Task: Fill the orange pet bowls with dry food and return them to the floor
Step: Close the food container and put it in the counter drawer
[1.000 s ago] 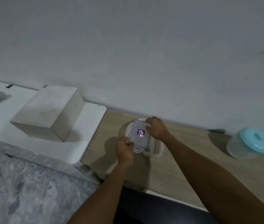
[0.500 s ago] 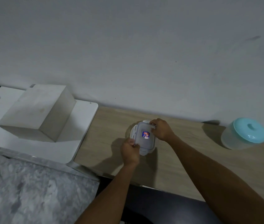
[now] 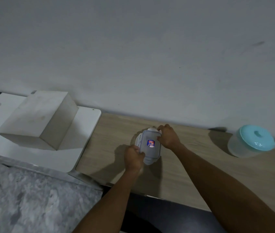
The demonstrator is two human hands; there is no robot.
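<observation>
Head view, one entry in hand.

- Clear container [image 3: 151, 145]: snap-lid type with a small blue-and-red sticker on top. It sits on our wooden counter [image 3: 192, 169] with the lid on; we cannot tell whether the clips are fastened.
- Our left hand [image 3: 134, 156] grips its near left corner, fingers curled.
- Our right hand [image 3: 168, 137] pinches the far right edge by a clip.
- White box [image 3: 37, 118]: well to the left.
- Tub with a teal lid [image 3: 252, 140]: well apart on the right.
- Orange bowls: not in view.

Progress, as we judge it: early. No food is poured, and both filling and the return to the floor remain.
</observation>
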